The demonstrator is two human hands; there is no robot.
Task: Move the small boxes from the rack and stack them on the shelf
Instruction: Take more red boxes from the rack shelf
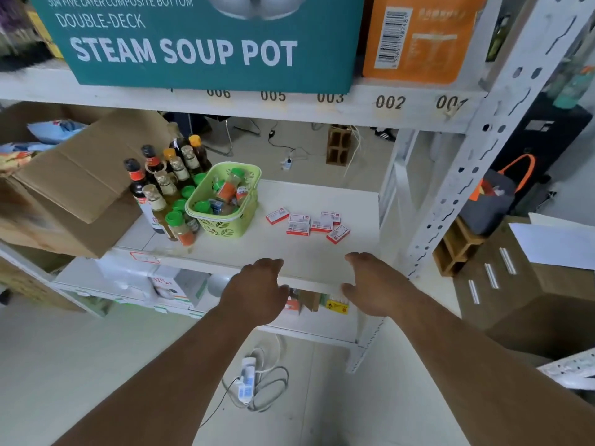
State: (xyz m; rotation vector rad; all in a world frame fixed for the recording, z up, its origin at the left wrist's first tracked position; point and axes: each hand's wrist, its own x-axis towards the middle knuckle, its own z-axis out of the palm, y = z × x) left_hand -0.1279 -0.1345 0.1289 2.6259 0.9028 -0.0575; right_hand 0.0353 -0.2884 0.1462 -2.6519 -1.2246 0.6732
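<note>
Six small boxes (307, 223) lie scattered on the white shelf (322, 252), right of a green basket (225, 201) holding spice jars (230, 188). Left hand (254, 291) and right hand (370, 284) hover empty at the shelf edge, fingers relaxed. A careless sweep could topple the bottles (161, 185).

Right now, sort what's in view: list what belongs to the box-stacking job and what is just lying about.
For the job:
small red and white boxes, loose on the white shelf
left hand and right hand, both holding nothing

Lying about:
green basket of spice jars
sauce bottles
steam soup pot carton
power strip on the floor
</note>
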